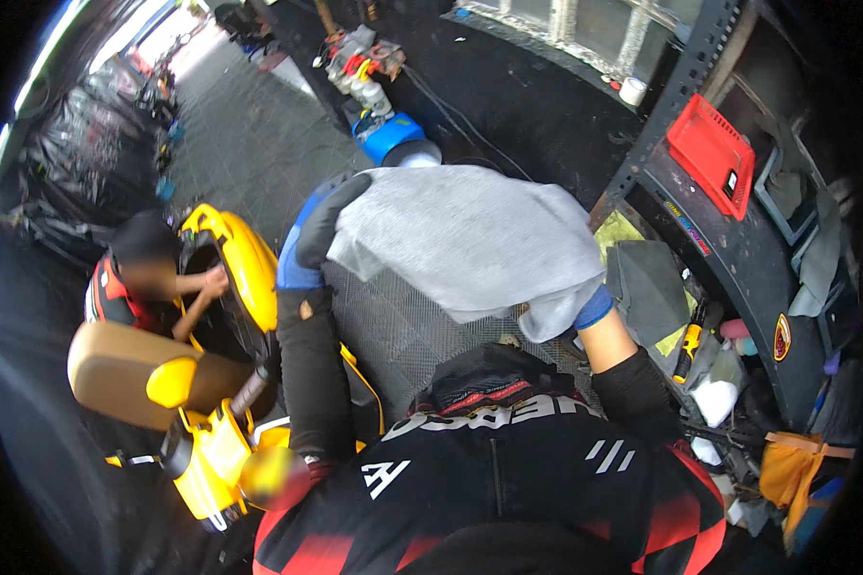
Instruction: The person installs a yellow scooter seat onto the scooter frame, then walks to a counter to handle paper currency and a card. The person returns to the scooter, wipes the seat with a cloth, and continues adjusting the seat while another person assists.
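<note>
A light grey cloth is stretched out between my two hands in front of my chest. My left hand, in a blue and dark grey work glove, grips its left edge with the fingers folded over the fabric. At the opposite end, my right hand holds the bunched lower right corner. Only some blue glove near that wrist shows, since the cloth covers the fingers. Below the cloth lies a dark textured floor mat.
On my left stands a yellow scooter with a tan seat; a person crouches beside it, hands at its panel. A blue container stands ahead. To my right, a metal rack carries a red basket; a yellow-handled tool lies near it.
</note>
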A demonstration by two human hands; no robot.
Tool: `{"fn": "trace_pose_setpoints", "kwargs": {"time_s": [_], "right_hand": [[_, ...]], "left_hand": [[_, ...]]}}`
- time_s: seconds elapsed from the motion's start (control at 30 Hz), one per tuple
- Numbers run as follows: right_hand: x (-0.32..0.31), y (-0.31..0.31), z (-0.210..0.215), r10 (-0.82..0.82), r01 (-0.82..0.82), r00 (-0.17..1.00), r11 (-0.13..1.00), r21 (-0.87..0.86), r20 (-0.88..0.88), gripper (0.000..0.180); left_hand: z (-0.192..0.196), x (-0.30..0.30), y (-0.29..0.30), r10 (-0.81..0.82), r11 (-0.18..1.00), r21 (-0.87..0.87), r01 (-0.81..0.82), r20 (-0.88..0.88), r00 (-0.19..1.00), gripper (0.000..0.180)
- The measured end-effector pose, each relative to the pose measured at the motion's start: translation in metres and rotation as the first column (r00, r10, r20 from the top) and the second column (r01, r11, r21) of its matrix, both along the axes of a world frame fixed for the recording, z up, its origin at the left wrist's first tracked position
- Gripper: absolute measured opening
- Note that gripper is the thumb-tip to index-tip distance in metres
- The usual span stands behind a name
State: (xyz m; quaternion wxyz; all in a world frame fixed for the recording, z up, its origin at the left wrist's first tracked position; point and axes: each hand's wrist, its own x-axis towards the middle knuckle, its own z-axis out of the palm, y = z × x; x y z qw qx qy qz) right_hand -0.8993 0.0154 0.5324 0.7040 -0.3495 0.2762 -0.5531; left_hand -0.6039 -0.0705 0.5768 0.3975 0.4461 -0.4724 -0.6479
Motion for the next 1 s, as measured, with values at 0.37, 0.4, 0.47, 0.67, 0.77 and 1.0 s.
{"fn": "trace_pose_setpoints", "kwargs": {"time_s": [0.37, 0.4, 0.47, 0.67, 0.77, 1.0], "right_hand": [[-0.024, 0.02, -0.05, 0.047, -0.083, 0.915, 0.994, 0.073, 0.401, 0.043], [-0.022, 0.035, -0.034, -0.015, -0.032, 0.836, 0.996, 0.077, 0.549, 0.043], [-0.016, 0.073, 0.003, -0.113, 0.112, 0.563, 0.992, 0.06, 0.818, 0.043], [-0.07, 0.194, 0.045, -0.875, 0.688, 0.235, 0.457, -0.563, -0.423, 0.064], [-0.155, 0.246, 0.047, -0.765, 0.694, -0.244, 0.292, -0.659, -0.596, 0.058], [-0.392, 0.27, 0.182, -0.04, -0.219, -0.976, 0.207, -0.953, 0.215, 0.039]], "left_hand": [[0.051, -0.116, 0.037, -0.107, 0.842, -0.498, 0.207, 0.222, 0.969, 0.019], [0.047, -0.131, 0.044, -0.206, 0.844, -0.478, 0.245, 0.135, 0.969, 0.021], [0.025, -0.169, 0.057, -0.374, 0.725, -0.632, 0.275, -0.026, 0.927, 0.034], [-0.012, -0.247, 0.139, -0.691, 0.19, -0.942, 0.276, 0.071, 0.719, 0.056], [0.004, -0.271, 0.154, -0.693, 0.077, -0.88, 0.468, 0.29, 0.66, 0.069], [0.03, -0.323, 0.139, -0.733, 0.244, -0.862, 0.444, 0.136, 0.666, 0.049]]}}
